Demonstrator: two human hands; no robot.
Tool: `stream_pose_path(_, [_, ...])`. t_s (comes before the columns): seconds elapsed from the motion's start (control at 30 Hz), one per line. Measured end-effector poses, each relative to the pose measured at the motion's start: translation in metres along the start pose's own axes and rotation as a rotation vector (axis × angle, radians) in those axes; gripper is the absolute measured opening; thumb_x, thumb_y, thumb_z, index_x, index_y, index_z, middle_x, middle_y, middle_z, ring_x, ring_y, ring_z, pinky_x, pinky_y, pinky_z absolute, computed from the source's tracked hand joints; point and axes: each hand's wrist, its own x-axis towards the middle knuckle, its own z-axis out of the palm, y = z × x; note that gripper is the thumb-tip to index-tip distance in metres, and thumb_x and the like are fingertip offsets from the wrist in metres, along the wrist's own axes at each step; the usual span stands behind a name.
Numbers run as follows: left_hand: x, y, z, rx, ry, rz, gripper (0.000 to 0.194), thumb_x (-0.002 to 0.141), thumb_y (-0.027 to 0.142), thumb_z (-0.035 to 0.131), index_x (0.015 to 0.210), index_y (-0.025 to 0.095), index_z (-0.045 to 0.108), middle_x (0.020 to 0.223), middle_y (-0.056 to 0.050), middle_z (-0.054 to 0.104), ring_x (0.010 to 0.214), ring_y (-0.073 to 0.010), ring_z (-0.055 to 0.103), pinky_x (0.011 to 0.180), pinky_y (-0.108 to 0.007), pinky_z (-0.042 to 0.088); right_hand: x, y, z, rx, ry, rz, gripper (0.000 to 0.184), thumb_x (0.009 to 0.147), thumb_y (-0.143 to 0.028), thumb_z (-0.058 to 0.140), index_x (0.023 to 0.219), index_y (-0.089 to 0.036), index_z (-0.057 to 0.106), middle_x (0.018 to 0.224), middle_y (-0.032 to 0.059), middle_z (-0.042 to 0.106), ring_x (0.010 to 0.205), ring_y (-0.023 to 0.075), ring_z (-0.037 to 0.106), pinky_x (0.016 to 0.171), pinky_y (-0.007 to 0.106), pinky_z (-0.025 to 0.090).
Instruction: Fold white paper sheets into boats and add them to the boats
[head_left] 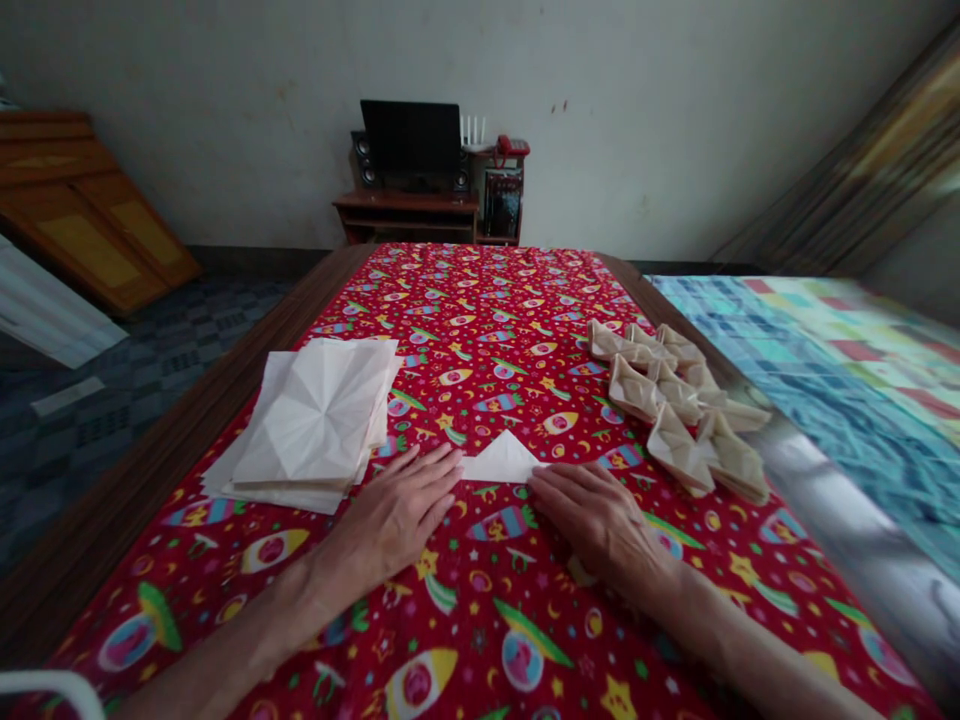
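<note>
A white sheet of paper (504, 461), folded into a low strip with a triangular peak at its far side, lies flat on the red patterned cloth. My left hand (409, 500) rests on its left end with fingers stretched out flat. On the right end lies my right hand (592, 512), its fingers also extended and pressing down. Parts of both paper ends are hidden under the fingers. Left of my left hand is a stack of creased white paper sheets (319, 410). Several folded paper shapes (667, 400) stand in rows beyond my right hand.
The red cloth (480, 340) covers a long wooden-edged table (247, 360). A bed with a checked cover (847, 370) is on the right. Against the far wall stands a desk (409, 205) with a monitor (411, 137) and a red telephone (512, 148). A wooden cabinet (97, 210) is at left.
</note>
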Motion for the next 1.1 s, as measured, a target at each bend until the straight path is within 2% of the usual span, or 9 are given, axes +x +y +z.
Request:
stream_pose_path(0.1, [0.009, -0.002, 0.001, -0.048, 0.107, -0.036, 0.033, 0.093, 0.019, 0.040, 0.121, 0.015, 0.058, 0.125, -0.008, 0.060, 0.117, -0.0187, 0.054, 0.102, -0.037, 0.044, 0.021, -0.004, 0.003, -0.088, 0.030, 0.023, 0.022, 0.093, -0.025, 0.047, 0.108, -0.017, 0.060, 0.109, 0.0105, 0.066, 0.103, 0.0233, 0.058, 0.083, 0.039, 0.048])
stream_pose_path(0.23, [0.023, -0.001, 0.000, -0.121, 0.125, -0.061, 0.031, 0.092, 0.014, 0.043, 0.118, 0.014, 0.059, 0.118, -0.007, 0.064, 0.109, -0.0177, 0.057, 0.095, -0.033, 0.049, 0.039, -0.006, 0.004, -0.155, -0.034, -0.023, 0.013, 0.092, -0.021, 0.048, 0.097, -0.017, 0.060, 0.099, 0.0097, 0.066, 0.093, 0.0215, 0.057, 0.080, 0.036, 0.047])
stream_pose_path(0.33, [0.029, -0.002, 0.000, -0.152, 0.131, -0.079, 0.030, 0.090, 0.012, 0.046, 0.117, 0.015, 0.060, 0.113, -0.006, 0.066, 0.104, -0.0183, 0.058, 0.091, -0.033, 0.051, 0.040, -0.003, 0.005, -0.182, -0.083, -0.072, 0.013, 0.091, -0.014, 0.047, 0.095, -0.014, 0.059, 0.098, 0.0109, 0.065, 0.088, 0.0204, 0.056, 0.078, 0.035, 0.047])
stream_pose_path(0.47, [0.030, -0.003, 0.003, -0.173, 0.168, -0.093, 0.032, 0.089, 0.011, 0.045, 0.118, 0.014, 0.059, 0.113, -0.007, 0.065, 0.104, -0.0193, 0.057, 0.092, -0.035, 0.051, 0.036, 0.002, 0.007, -0.177, -0.060, -0.120, 0.018, 0.089, -0.011, 0.047, 0.103, -0.011, 0.058, 0.102, 0.0140, 0.064, 0.095, 0.0231, 0.056, 0.081, 0.036, 0.048])
stream_pose_path(0.67, [0.026, -0.003, 0.005, -0.214, 0.192, -0.096, 0.033, 0.089, 0.011, 0.045, 0.118, 0.016, 0.060, 0.114, -0.008, 0.066, 0.106, -0.0196, 0.058, 0.091, -0.037, 0.052, 0.038, 0.007, 0.008, -0.112, 0.000, -0.121, 0.016, 0.090, -0.011, 0.045, 0.097, -0.014, 0.059, 0.097, 0.0106, 0.066, 0.093, 0.0200, 0.060, 0.079, 0.031, 0.051])
stream_pose_path(0.87, [0.027, -0.002, 0.005, -0.240, 0.218, -0.117, 0.031, 0.091, 0.016, 0.044, 0.116, 0.016, 0.061, 0.112, -0.009, 0.066, 0.105, -0.0198, 0.059, 0.092, -0.037, 0.052, 0.040, 0.004, 0.008, -0.141, -0.027, -0.058, 0.014, 0.088, -0.011, 0.048, 0.098, -0.013, 0.058, 0.093, 0.0090, 0.066, 0.087, 0.0189, 0.059, 0.074, 0.029, 0.048])
stream_pose_path(0.97, [0.026, -0.001, 0.010, -0.263, 0.234, -0.163, 0.036, 0.093, 0.023, 0.043, 0.127, 0.017, 0.052, 0.124, -0.010, 0.060, 0.115, -0.0216, 0.055, 0.098, -0.040, 0.047, 0.043, 0.000, 0.008, -0.198, -0.041, 0.004, 0.009, 0.088, -0.012, 0.049, 0.085, -0.016, 0.057, 0.080, 0.0051, 0.064, 0.072, 0.0166, 0.056, 0.063, 0.027, 0.043])
stream_pose_path(1.1, [0.027, 0.009, 0.016, -0.363, 0.318, -0.315, 0.060, 0.093, 0.035, 0.043, 0.144, 0.014, 0.022, 0.136, -0.017, 0.046, 0.123, -0.0242, 0.049, 0.098, -0.041, 0.047, 0.049, -0.003, 0.005, -0.221, 0.065, 0.040, 0.011, 0.089, -0.013, 0.047, 0.081, -0.017, 0.055, 0.071, 0.0020, 0.062, 0.062, 0.0138, 0.053, 0.055, 0.025, 0.035])
